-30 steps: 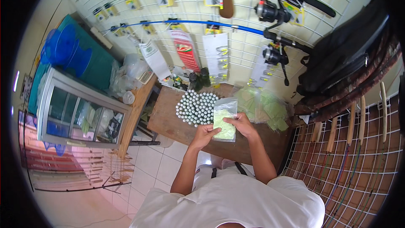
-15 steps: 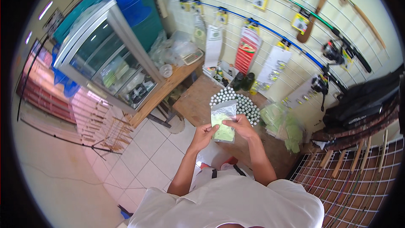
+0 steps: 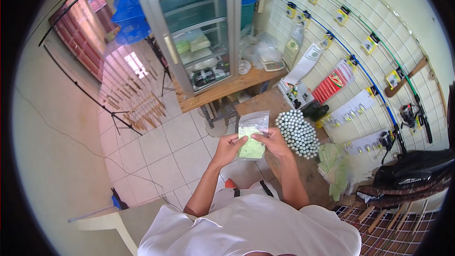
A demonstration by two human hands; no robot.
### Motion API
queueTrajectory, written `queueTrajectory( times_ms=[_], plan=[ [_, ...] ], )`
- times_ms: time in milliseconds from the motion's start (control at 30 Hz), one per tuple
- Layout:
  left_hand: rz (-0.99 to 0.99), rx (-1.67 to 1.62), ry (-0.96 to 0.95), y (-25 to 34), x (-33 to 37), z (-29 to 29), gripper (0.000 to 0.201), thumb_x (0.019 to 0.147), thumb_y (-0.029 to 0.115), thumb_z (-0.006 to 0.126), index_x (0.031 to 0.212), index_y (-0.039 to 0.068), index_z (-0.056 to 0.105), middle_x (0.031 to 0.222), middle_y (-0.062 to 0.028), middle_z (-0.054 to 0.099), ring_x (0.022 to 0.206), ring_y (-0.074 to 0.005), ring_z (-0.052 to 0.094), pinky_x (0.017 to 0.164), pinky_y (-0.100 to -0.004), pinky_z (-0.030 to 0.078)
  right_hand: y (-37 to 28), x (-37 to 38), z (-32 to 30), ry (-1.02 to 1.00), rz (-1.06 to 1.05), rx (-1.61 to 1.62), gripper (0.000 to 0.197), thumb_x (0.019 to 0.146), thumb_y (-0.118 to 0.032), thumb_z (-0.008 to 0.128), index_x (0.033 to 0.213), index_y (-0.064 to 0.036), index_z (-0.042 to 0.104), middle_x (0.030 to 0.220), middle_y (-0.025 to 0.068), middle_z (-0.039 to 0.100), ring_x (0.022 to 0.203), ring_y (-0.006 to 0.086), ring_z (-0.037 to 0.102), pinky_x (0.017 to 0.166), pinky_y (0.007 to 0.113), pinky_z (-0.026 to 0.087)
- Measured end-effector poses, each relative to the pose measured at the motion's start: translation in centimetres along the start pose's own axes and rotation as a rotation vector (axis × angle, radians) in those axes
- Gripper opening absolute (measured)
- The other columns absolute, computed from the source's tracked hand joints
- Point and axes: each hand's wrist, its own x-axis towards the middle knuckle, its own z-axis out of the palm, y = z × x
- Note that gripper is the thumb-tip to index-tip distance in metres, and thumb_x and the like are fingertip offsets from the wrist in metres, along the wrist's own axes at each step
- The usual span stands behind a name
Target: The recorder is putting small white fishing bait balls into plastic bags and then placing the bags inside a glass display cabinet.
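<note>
Between my two hands is a clear plastic bag point(image 3: 252, 146) with pale green material in its lower part; its upper part is see-through. My left hand point(image 3: 229, 147) grips the bag's left edge, thumb on the front. On the right edge my right hand point(image 3: 273, 142) pinches it the same way, with its fingers behind. The bag is held up in front of my body, off the left edge of the wooden table point(image 3: 265, 102). Just right of it on that table stands a cluster of small silver-topped cylinders point(image 3: 297, 133).
A pile of similar pale green bags point(image 3: 334, 166) lies at the table's right. Behind is a white box point(image 3: 295, 92) of small items. A glass-door cabinet point(image 3: 196, 38) stands on a wooden bench point(image 3: 256, 79). Fishing rods point(image 3: 374, 80) and packets hang on the wall grid. A black bag point(image 3: 410, 170) is far right.
My view has turned left, so the table and wall have shifted right in the picture. Both hands still hold the bag, which is now left of the cylinders rather than in front of them.
</note>
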Motion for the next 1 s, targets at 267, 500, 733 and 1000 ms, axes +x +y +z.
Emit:
queueTrajectory(
  times_ms=[267, 500, 733, 1000],
  plan=[
    [0.076, 0.035, 0.192, 0.5, -3.4, -6.2, 0.024, 0.097, 0.018, 0.064, 0.104, -0.004, 0.071, 0.086, -0.0031, 0.071, 0.076, -0.0042, 0.059, 0.066, -0.0221, 0.047, 0.2, 4.3, 6.0, -0.160, -0.031, -0.075, 0.020, 0.088, -0.009, 0.072, 0.103, 0.0043, 0.070, 0.095, 0.0056, 0.071, 0.083, 0.0096, 0.064, 0.074, 0.024, 0.052],
    [0.154, -0.050, 0.391, 1.3, -4.6, -9.0, 0.029, 0.100, 0.024, 0.058, 0.103, -0.003, 0.070, 0.088, -0.0022, 0.069, 0.076, -0.0050, 0.059, 0.066, -0.0224, 0.048, -0.9, 8.2, 11.3, -0.377, -0.012, -0.079, 0.018, 0.091, -0.014, 0.070, 0.099, 0.0019, 0.072, 0.091, 0.0032, 0.071, 0.082, 0.0079, 0.063, 0.074, 0.023, 0.050],
    [0.125, -0.079, 0.597, -0.3, -3.7, -12.2, 0.046, 0.104, 0.039, 0.047, 0.088, 0.001, 0.068, 0.076, 0.0040, 0.062, 0.067, -0.0026, 0.050, 0.060, -0.0211, 0.041, -1.7, 15.4, 14.5, -0.424, -0.051, -0.216, 0.017, 0.093, -0.016, 0.067, 0.089, -0.0004, 0.072, 0.076, -0.0003, 0.065, 0.066, 0.0056, 0.056, 0.061, 0.022, 0.047],
    [0.063, -0.246, 0.662, 1.3, -0.5, -15.2, 0.044, 0.104, 0.040, 0.046, 0.095, 0.001, 0.066, 0.086, -0.0033, 0.066, 0.073, -0.0093, 0.062, 0.066, -0.0261, 0.051, -6.1, 23.5, 16.9, -0.470, -0.086, -0.072, 0.015, 0.093, -0.013, 0.064, 0.089, 0.0005, 0.069, 0.074, 0.0015, 0.062, 0.063, 0.0072, 0.057, 0.052, 0.022, 0.044]
  ],
)
